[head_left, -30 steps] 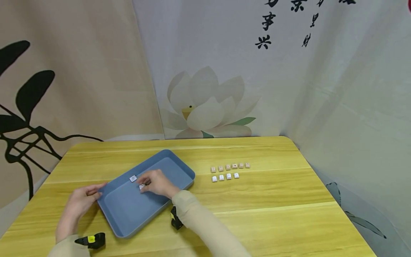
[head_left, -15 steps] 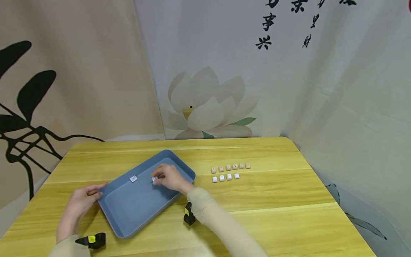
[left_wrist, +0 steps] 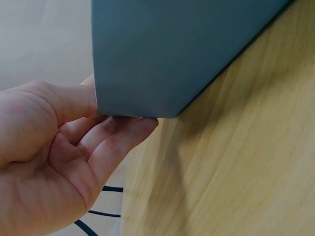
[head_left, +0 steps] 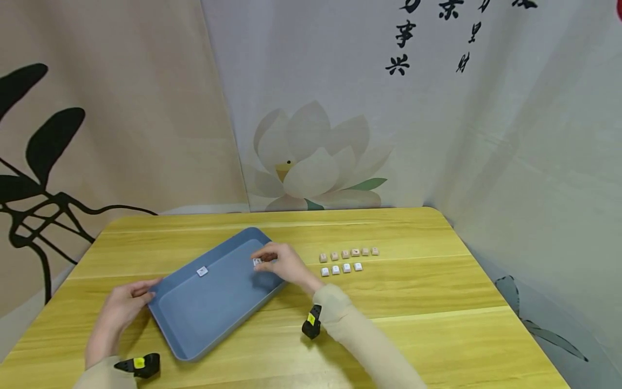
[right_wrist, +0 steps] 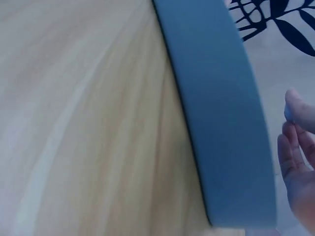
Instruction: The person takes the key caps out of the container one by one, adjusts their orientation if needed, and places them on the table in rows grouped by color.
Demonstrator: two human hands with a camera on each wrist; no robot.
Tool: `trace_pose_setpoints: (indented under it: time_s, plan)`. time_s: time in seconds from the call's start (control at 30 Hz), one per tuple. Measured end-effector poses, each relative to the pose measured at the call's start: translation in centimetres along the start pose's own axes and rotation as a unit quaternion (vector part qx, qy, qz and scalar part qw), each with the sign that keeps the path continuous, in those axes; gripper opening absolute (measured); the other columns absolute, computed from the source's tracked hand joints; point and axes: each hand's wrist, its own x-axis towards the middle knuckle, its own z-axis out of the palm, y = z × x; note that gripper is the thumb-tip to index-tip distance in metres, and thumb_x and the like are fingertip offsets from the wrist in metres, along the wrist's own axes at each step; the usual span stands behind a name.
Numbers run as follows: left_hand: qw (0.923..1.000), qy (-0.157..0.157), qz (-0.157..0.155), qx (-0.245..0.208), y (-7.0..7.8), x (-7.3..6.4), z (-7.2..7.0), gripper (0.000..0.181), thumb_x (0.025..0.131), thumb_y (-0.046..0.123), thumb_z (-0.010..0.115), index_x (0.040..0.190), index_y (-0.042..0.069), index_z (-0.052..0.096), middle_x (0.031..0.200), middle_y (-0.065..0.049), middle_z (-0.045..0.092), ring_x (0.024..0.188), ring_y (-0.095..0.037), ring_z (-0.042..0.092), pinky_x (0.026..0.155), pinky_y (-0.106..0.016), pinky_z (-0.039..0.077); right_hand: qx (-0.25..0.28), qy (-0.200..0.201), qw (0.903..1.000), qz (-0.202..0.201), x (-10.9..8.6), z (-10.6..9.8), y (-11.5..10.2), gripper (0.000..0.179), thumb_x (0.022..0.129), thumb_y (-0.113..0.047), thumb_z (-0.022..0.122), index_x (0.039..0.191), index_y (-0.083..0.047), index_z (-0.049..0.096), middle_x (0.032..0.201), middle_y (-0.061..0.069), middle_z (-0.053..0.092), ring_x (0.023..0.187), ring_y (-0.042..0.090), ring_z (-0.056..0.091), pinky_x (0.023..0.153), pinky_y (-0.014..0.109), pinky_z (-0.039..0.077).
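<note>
My right hand (head_left: 288, 265) pinches a small white keycap (head_left: 256, 262) with dark marking between thumb and fingertips, over the far right part of a blue tray (head_left: 204, 316). A second white keycap (head_left: 202, 271) lies inside the tray along its far left side. At the tray's left corner my left hand (head_left: 123, 307) grips the rim. In the left wrist view, that hand's fingers (left_wrist: 110, 152) curl under the tray's edge while the thumb is at its side. The right wrist view catches the right fingers (right_wrist: 295, 142) at its edge, beyond the tray's wall.
Right of the tray, two rows of keycaps stand on the wooden table (head_left: 413, 324): several beige keycaps (head_left: 345, 254) behind and several white keycaps (head_left: 336, 269) in front. A printed curtain (head_left: 316, 81) hangs behind the table's far edge.
My right hand has moved right and away from me across the tray, carrying the pinched keycap. The left hand and tray have stayed in place.
</note>
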Motion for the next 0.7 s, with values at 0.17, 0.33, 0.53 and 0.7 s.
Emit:
trace_pose_setpoints:
  time_s: [0.17, 0.33, 0.53, 0.7]
  plan:
    - [1.0, -0.001, -0.004, -0.002, 0.0, 0.0, 0.0, 0.042, 0.094, 0.003, 0.051, 0.135, -0.006, 0.046, 0.137, -0.033, 0.042, 0.125, -0.048, 0.045, 0.081, -0.039, 0.056, 0.038, 0.015, 0.9989, 0.023, -1.1, -1.5, -0.2, 0.028, 0.086, -0.019, 0.069, 0.114, -0.015, 0.069, 0.111, 0.002, 0.069, 0.098, 0.014, 0.063, 0.083, 0.021, 0.052]
    - [1.0, 0.003, 0.001, -0.006, -0.1, 0.0, 0.0, 0.041, 0.093, 0.002, 0.051, 0.133, -0.007, 0.048, 0.135, -0.034, 0.044, 0.12, -0.045, 0.051, 0.077, -0.033, 0.057, 0.086, 0.023, 0.9953, 0.038, -1.9, -2.6, -0.1, 0.028, 0.089, -0.012, 0.064, 0.117, -0.009, 0.066, 0.115, 0.01, 0.068, 0.105, 0.024, 0.063, 0.084, 0.021, 0.052]
    - [1.0, 0.005, 0.005, -0.004, -0.3, 0.1, 0.0, 0.041, 0.093, 0.001, 0.051, 0.133, -0.007, 0.048, 0.135, -0.034, 0.044, 0.119, -0.045, 0.052, 0.076, -0.033, 0.057, 0.116, 0.022, 0.992, 0.044, -2.8, -3.7, -0.1, 0.03, 0.094, -0.007, 0.056, 0.124, -0.003, 0.06, 0.122, 0.013, 0.064, 0.113, 0.025, 0.06, 0.09, 0.027, 0.052]
    - [1.0, 0.001, 0.005, -0.005, -0.4, 0.2, -0.1, 0.041, 0.094, 0.001, 0.051, 0.134, -0.007, 0.047, 0.136, -0.034, 0.043, 0.121, -0.047, 0.049, 0.077, -0.034, 0.057, 0.131, 0.032, 0.9899, 0.043, -2.9, -3.9, 1.1, 0.028, 0.094, -0.005, 0.055, 0.122, -0.005, 0.062, 0.123, 0.014, 0.064, 0.114, 0.024, 0.061, 0.092, 0.03, 0.052]
